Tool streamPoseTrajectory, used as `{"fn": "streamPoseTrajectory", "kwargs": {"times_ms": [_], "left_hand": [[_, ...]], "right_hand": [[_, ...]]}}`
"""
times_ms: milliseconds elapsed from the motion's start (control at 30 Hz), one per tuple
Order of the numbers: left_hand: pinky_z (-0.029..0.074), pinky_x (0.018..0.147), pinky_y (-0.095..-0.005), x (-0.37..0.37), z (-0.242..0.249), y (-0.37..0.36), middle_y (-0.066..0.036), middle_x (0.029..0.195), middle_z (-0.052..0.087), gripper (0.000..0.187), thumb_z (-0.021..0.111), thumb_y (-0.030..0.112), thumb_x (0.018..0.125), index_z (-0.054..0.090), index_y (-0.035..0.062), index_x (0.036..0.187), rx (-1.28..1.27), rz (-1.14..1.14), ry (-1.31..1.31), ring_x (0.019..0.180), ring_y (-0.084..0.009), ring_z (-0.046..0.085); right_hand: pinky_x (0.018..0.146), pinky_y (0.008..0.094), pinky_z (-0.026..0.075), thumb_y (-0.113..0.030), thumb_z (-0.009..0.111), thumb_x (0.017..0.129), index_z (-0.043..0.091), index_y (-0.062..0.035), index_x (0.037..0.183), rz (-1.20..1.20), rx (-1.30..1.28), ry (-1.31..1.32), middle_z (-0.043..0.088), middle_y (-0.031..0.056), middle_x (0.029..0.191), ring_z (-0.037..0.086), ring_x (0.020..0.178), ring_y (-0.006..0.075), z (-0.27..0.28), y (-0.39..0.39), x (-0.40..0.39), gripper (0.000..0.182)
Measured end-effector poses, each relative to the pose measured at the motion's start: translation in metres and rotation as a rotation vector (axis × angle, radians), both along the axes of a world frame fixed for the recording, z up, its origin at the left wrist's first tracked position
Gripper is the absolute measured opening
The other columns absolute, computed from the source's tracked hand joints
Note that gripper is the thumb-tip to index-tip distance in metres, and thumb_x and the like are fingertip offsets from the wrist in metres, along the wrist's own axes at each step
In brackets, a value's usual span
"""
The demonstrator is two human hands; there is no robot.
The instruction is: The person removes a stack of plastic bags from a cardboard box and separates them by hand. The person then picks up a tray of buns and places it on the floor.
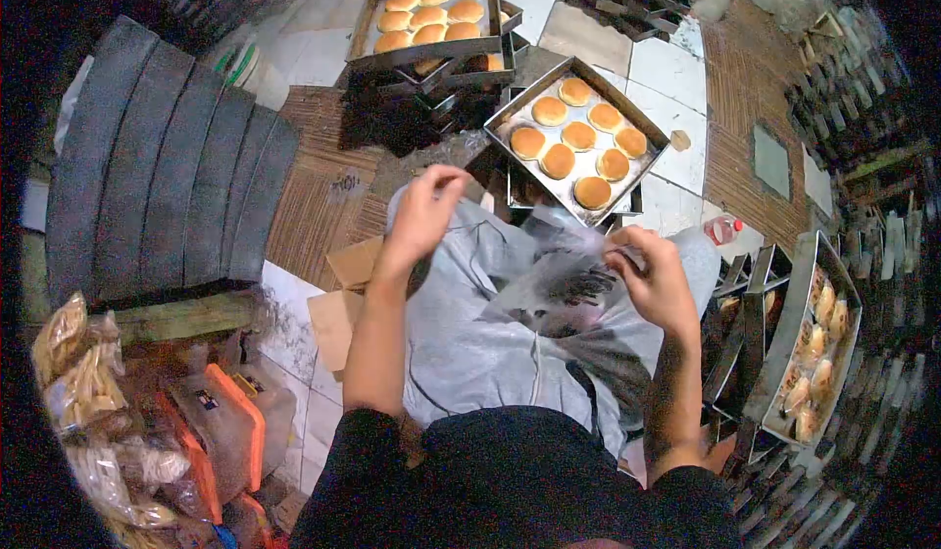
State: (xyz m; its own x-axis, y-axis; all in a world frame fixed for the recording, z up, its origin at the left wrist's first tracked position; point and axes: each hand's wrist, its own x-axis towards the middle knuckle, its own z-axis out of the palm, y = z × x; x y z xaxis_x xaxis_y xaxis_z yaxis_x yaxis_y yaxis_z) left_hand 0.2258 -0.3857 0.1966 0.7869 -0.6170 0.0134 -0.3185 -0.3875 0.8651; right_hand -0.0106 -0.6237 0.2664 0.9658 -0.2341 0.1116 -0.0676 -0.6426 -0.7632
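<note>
My right hand (649, 273) pinches the upper edge of a clear plastic bag (520, 299) with dark printing. The bag hangs over my lap, slightly blurred. My left hand (429, 214) is raised to the left of the bag, apart from it, its fingers curled together and nothing visible in them. Just beyond my knees, a metal baking tray (505, 135) of several round golden buns (578, 136) rests at a slant on other trays. Neither hand touches the buns.
Another tray of buns (428, 18) tops a stack at the back. To the right stands a tray of topped breads (812, 353); a red-capped jar (723, 229) is nearby. Dark stacked trays (147, 167), orange-rimmed boxes (235, 422) and bagged goods (83, 382) are on the left.
</note>
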Motion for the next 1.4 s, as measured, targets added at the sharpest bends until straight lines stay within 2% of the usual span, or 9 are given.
{"fn": "streamPoseTrajectory", "kwargs": {"times_ms": [33,133,200,467,733,833,967,1300,1400], "left_hand": [[0.050,0.090,-0.0387,0.002,0.000,0.002,-0.014,0.106,0.068,0.033,0.066,0.022,0.094,0.060,0.0008,0.118,-0.004,-0.005,-0.004,0.102,-0.0232,0.064],[0.041,0.105,-0.0417,-0.010,0.020,0.000,-0.021,0.132,0.057,0.050,0.069,0.029,0.091,0.055,0.0011,0.130,0.317,0.272,-0.788,0.124,-0.0304,0.054],[0.027,0.115,-0.0425,-0.036,0.040,-0.015,-0.017,0.146,0.043,0.072,0.072,0.044,0.088,0.046,-0.0007,0.139,-0.279,-0.398,0.110,0.136,-0.0275,0.040],[0.044,0.097,-0.0329,-0.051,0.041,-0.048,-0.007,0.121,0.061,0.082,0.084,0.051,0.073,0.054,0.0007,0.130,-0.038,-0.712,0.512,0.109,-0.0180,0.057],[0.051,0.079,-0.0299,-0.096,0.020,-0.041,-0.008,0.094,0.069,0.034,0.077,0.020,0.085,0.064,0.0000,0.109,0.029,-0.375,0.456,0.089,-0.0133,0.063],[0.052,0.085,-0.0311,-0.101,0.019,-0.033,-0.007,0.105,0.069,0.038,0.073,0.015,0.089,0.058,-0.0004,0.121,-0.071,-0.212,0.529,0.096,-0.0161,0.064],[0.050,0.093,-0.0320,-0.110,0.006,-0.022,-0.008,0.122,0.060,0.047,0.071,0.011,0.091,0.048,0.0000,0.131,-0.149,-0.134,0.803,0.107,-0.0167,0.060],[0.046,0.095,-0.0305,-0.120,-0.026,-0.001,-0.008,0.120,0.061,0.045,0.067,0.012,0.094,0.047,-0.0011,0.132,-0.252,-0.104,0.958,0.108,-0.0137,0.057],[0.050,0.093,-0.0323,-0.114,-0.034,0.017,-0.008,0.118,0.063,0.049,0.064,0.012,0.094,0.045,0.0023,0.137,-0.150,-0.016,0.926,0.103,-0.0170,0.062]], "right_hand": [[0.079,0.0396,0.048,-0.003,0.069,0.083,0.064,-0.0013,0.095,-0.057,0.043,0.024,0.068,0.0148,0.090,0.062,0.086,0.0343,-0.001,-0.005,-0.004,0.013],[0.076,0.0381,0.049,-0.006,0.070,0.085,0.064,-0.0002,0.096,-0.125,0.128,0.030,0.067,0.0154,0.086,0.063,0.084,0.0324,-0.002,-0.014,-0.013,0.014],[0.074,0.0278,0.049,0.002,0.065,0.087,0.062,0.0056,0.094,-0.068,0.159,0.051,0.067,0.0099,0.085,0.062,0.081,0.0137,0.003,-0.015,-0.017,0.008],[0.077,0.0358,0.051,-0.005,0.066,0.088,0.064,0.0008,0.097,-0.029,0.202,0.063,0.069,0.0140,0.089,0.067,0.084,0.0259,0.005,-0.027,-0.014,0.011],[0.084,0.0367,0.052,-0.010,0.070,0.086,0.063,0.0008,0.111,-0.086,0.296,-0.038,0.069,0.0146,0.103,0.066,0.098,0.0246,-0.027,-0.016,-0.009,0.028],[0.101,0.0354,0.045,-0.021,0.070,0.092,0.055,0.0017,0.129,-0.661,0.797,-0.190,0.062,0.0114,0.122,0.054,0.120,0.0202,-0.029,0.004,-0.008,0.046],[0.102,0.0339,0.042,-0.032,0.065,0.096,0.048,0.0017,0.137,-0.185,1.156,0.189,0.060,0.0086,0.126,0.055,0.116,0.0171,-0.077,0.014,-0.031,0.056],[0.102,0.0321,0.042,-0.031,0.062,0.097,0.054,0.0043,0.131,-0.337,1.161,0.131,0.062,0.0101,0.123,0.057,0.112,0.0171,-0.087,0.052,-0.032,0.049],[0.077,0.0273,0.051,-0.027,0.057,0.101,0.064,0.0024,0.117,-0.546,1.281,0.087,0.069,0.0034,0.100,0.062,0.084,0.0113,-0.097,0.056,-0.032,0.034]]}}
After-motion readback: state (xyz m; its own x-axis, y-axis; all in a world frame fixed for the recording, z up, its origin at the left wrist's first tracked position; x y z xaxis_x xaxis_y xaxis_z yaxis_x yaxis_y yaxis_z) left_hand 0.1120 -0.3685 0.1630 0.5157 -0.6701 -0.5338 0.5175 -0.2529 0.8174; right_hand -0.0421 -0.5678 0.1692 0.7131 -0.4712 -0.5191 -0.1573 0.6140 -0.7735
